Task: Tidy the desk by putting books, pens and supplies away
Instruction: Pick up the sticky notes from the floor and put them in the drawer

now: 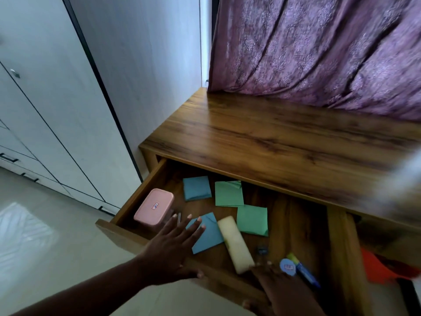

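Both hands [173,249] over open drawer [127,231]

Both forearms are bare, no sleeve showing, and neither the left hand [173,249] nor the right hand [280,290] wears anything.

— What surrounds the wooden desk [284,133]?
— A purple patterned curtain [319,49] hangs behind it; white wardrobe doors [45,99] stand to its left.
— And below?
— Glossy pale floor tiles [34,220], reflecting light.
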Action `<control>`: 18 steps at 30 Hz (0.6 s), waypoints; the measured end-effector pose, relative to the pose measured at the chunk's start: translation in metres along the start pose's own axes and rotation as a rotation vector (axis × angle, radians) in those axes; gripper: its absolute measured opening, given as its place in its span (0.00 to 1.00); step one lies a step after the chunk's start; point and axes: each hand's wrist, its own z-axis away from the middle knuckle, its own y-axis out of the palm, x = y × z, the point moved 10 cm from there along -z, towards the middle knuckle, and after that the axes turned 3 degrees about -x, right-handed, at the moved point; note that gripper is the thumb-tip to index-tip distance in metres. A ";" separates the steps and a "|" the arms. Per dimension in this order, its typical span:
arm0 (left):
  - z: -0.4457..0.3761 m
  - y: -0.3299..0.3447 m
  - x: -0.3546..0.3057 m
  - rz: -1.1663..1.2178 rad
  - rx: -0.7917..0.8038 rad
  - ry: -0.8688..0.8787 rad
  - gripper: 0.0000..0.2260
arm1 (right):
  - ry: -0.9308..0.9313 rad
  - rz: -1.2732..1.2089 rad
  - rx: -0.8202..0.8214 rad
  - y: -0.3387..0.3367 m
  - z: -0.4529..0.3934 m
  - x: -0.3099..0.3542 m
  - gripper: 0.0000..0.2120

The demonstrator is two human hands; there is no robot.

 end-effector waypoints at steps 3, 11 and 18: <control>-0.001 -0.002 0.000 -0.002 -0.026 -0.034 0.45 | 0.148 0.032 0.129 -0.005 0.004 -0.006 0.34; -0.019 -0.009 0.006 0.010 -0.068 -0.046 0.44 | 0.128 0.204 0.056 -0.024 0.003 -0.012 0.40; -0.065 -0.012 0.022 -0.024 -0.134 -0.033 0.45 | 0.168 0.215 -0.098 -0.052 -0.030 -0.040 0.47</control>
